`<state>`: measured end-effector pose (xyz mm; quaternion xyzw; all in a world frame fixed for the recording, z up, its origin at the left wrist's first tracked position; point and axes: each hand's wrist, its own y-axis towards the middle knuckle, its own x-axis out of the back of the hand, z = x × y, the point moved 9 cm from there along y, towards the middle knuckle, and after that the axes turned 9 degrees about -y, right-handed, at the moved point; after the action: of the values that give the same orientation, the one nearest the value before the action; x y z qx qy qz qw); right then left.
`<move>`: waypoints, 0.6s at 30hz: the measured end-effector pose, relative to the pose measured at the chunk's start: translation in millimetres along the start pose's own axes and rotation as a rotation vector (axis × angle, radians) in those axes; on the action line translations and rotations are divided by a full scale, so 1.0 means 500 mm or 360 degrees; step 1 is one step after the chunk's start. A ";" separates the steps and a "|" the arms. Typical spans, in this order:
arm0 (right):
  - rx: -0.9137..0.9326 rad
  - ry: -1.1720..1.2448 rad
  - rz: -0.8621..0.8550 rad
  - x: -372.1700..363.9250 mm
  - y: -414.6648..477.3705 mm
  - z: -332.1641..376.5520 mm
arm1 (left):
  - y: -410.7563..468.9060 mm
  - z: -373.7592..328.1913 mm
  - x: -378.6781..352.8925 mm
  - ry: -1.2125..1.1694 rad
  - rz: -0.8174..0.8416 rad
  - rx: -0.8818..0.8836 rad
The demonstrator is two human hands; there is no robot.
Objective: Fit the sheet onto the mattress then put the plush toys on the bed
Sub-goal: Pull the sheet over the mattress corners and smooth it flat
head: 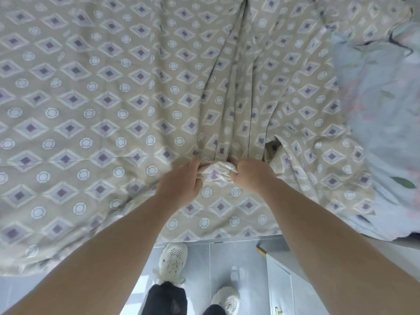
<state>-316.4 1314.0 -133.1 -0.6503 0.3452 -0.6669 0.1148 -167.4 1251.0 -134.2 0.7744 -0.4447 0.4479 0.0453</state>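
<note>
Where long folds run down toward the near edge of the bed, sheet (109,92) bunched into a wad. Left hand (181,184) and right hand (252,175) clamped on that wad, fingers curled shut. Pale floral bedding (375,110) along right edge.

The sheet (113,110) lies spread over the bed. A quilt (375,110) lies right of it, partly on it. Both hands (179,183) (252,173) meet on the sheet's near middle. Shoes (171,262) stand on the floor (227,258) before the sheet.
</note>
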 end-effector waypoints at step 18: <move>0.0007 -0.0049 -0.0035 -0.205 -0.263 -0.165 | -0.175 -0.160 -0.316 0.0200 0.0602 0.0156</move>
<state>-342.4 1498.1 -126.5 -0.6638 0.3349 -0.6589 0.1141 -187.8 1443.5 -173.9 0.6488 -0.5562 0.5169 -0.0496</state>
